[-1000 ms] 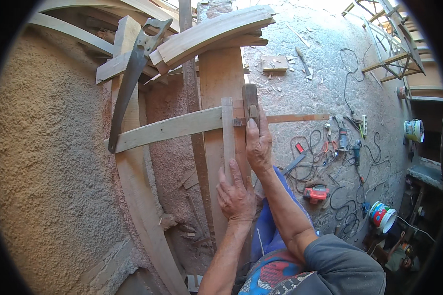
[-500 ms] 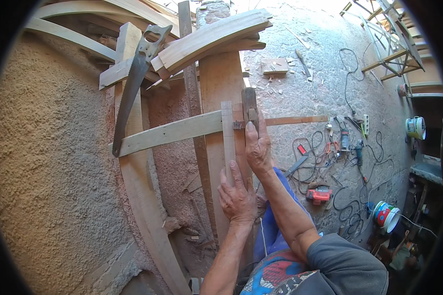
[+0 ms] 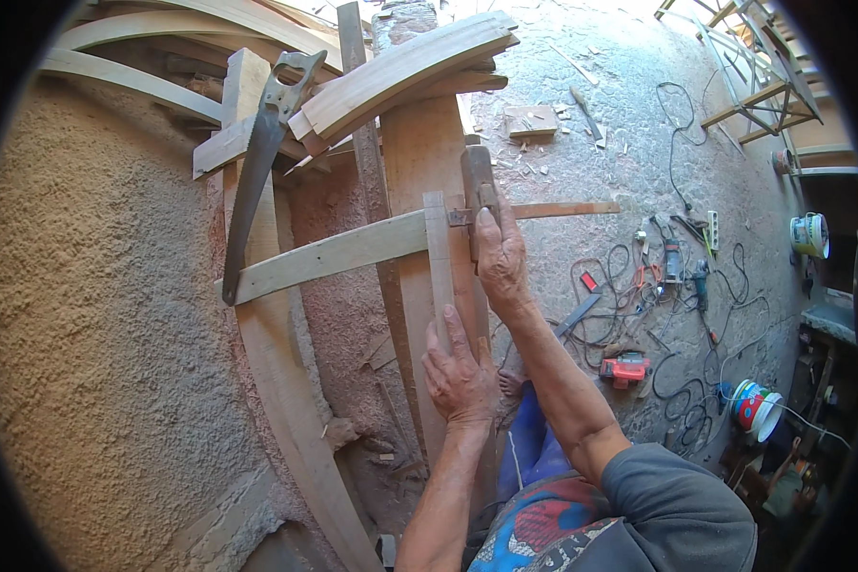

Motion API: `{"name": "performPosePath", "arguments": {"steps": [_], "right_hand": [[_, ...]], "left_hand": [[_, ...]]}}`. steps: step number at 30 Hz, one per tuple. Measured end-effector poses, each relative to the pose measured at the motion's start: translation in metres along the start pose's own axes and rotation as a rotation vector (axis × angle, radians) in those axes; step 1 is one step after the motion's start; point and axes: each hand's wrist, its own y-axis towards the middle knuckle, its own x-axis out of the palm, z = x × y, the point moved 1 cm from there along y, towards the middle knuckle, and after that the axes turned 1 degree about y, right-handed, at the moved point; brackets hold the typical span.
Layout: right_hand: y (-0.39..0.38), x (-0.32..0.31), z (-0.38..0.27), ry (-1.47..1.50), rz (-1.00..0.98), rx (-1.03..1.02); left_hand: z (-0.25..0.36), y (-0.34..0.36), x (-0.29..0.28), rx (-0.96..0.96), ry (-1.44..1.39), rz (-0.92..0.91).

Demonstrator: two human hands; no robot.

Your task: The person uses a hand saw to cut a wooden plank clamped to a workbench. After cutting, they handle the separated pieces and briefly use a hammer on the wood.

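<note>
My right hand [image 3: 502, 262] is closed around a dark wooden block [image 3: 478, 176] crossed by a long thin wooden bar [image 3: 567, 210], much like a marking gauge. A small metal piece shows on the bar, left of the block. My left hand [image 3: 462, 379] presses on the lower part of a narrow pale wooden strip [image 3: 438, 248], its index finger stretched along it and the other fingers bent. That strip lies lengthwise over a wide plank [image 3: 412, 315]. A pale slat [image 3: 334, 255] meets the strip from the left.
A handsaw [image 3: 259, 167] rests across a beam [image 3: 291, 410] at left. Curved wooden pieces [image 3: 400, 76] lie stacked at the far end. On the floor to the right are tangled cords, power tools [image 3: 672, 262], a red tool [image 3: 625, 368] and buckets [image 3: 757, 410]. A rough wall [image 3: 114, 305] stands left.
My right hand and the wooden block with its bar have slid a little farther away along the strip. My left hand stays in place on it. The view has shifted slightly.
</note>
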Motion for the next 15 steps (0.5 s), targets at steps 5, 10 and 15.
{"name": "performPosePath", "arguments": {"steps": [5, 10, 15], "right_hand": [[-0.026, -0.018, -0.005, 0.29, 0.128, 0.173], [-0.043, -0.033, -0.006, 0.274, 0.037, 0.305], [-0.044, -0.023, 0.01, 0.007, -0.1, 0.064]], "left_hand": [[-0.002, 0.0, 0.003, 0.033, 0.061, 0.081], [-0.001, 0.001, 0.001, 0.028, 0.052, 0.081], [0.001, 0.0, 0.002, 0.027, 0.067, 0.081]]}}
